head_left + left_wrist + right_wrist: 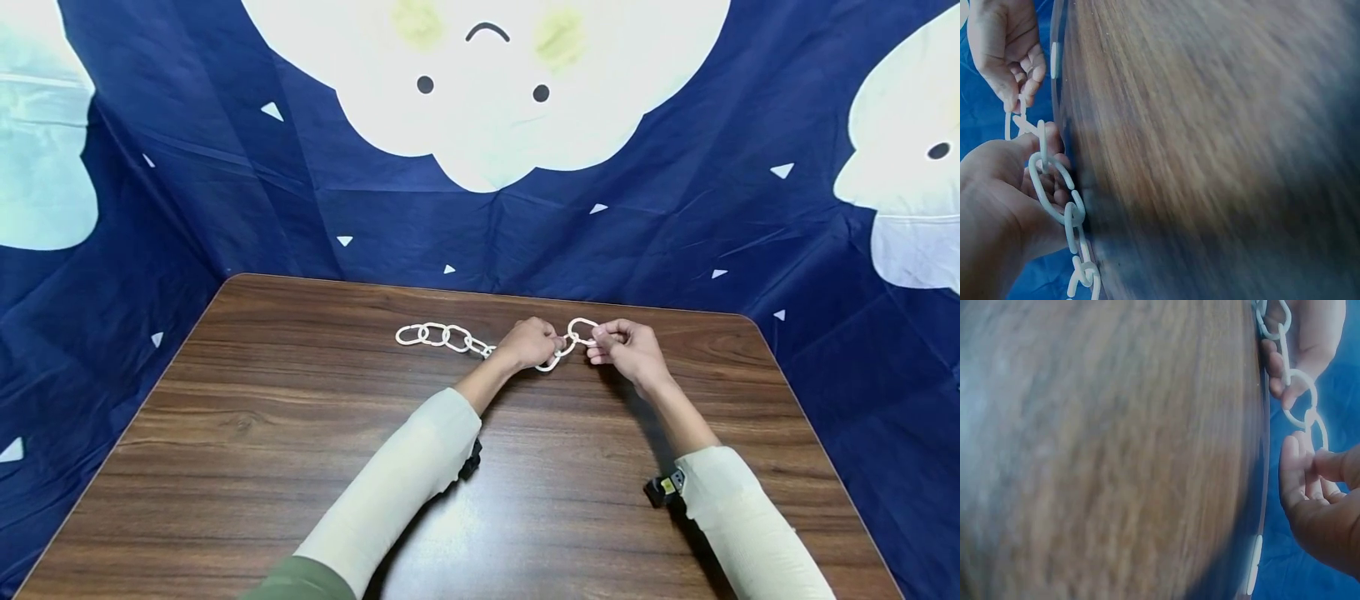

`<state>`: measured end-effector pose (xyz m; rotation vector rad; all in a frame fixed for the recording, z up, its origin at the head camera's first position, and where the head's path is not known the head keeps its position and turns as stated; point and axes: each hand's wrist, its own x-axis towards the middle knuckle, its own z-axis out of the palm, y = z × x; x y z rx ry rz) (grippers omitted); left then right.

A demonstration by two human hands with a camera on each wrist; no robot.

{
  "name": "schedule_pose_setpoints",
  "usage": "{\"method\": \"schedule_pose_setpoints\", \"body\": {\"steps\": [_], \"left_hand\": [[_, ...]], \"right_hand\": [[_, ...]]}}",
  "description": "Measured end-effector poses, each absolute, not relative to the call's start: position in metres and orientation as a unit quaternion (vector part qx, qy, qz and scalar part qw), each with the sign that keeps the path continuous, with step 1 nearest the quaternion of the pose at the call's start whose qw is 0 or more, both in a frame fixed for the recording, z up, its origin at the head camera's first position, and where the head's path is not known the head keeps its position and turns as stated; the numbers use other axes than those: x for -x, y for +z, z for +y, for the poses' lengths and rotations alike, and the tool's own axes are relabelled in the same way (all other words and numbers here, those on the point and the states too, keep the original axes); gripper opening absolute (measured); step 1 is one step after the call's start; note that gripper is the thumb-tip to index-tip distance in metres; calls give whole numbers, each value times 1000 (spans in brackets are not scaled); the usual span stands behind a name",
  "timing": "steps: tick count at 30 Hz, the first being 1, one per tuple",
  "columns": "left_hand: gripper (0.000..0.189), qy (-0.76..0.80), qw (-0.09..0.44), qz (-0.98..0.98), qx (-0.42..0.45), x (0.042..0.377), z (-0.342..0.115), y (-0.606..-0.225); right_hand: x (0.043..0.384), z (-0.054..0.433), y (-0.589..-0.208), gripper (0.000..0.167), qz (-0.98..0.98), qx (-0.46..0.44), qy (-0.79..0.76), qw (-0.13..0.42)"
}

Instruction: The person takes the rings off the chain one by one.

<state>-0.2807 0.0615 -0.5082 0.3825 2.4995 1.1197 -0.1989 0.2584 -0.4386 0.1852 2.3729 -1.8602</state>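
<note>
Dark blue cloth (pixel 487 250) printed with white clouds hangs behind the wood-grained bench (pixel 247 483). Near its far edge is a white chain (pixel 469 341), its left-hand links trailing on the wood. Right hand (pixel 630 352) pinches the end link between thumb and fingers. Left hand (pixel 528 340), just beside, seems to have its fingers closed on a nearby link, though the grip is partly hidden.

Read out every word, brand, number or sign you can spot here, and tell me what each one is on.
None can be read: no words, brands or numbers.
White chain: no lettering shows.
Black device by the right sleeve: any marking on its yellow patch is too small to read.
Blue backdrop: only printed clouds and white triangles.
</note>
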Motion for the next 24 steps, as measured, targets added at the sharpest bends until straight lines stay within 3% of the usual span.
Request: {"method": "schedule_pose_setpoints", "body": {"steps": [14, 24], "left_hand": [[36, 414, 200, 882, -102, 280, 66, -506], [28, 438, 194, 873, -88, 257, 62, -476]], "right_hand": [[197, 248, -441, 26, 775, -51, -627, 65], [194, 247, -441, 28, 780, -65, -621, 46]]}}
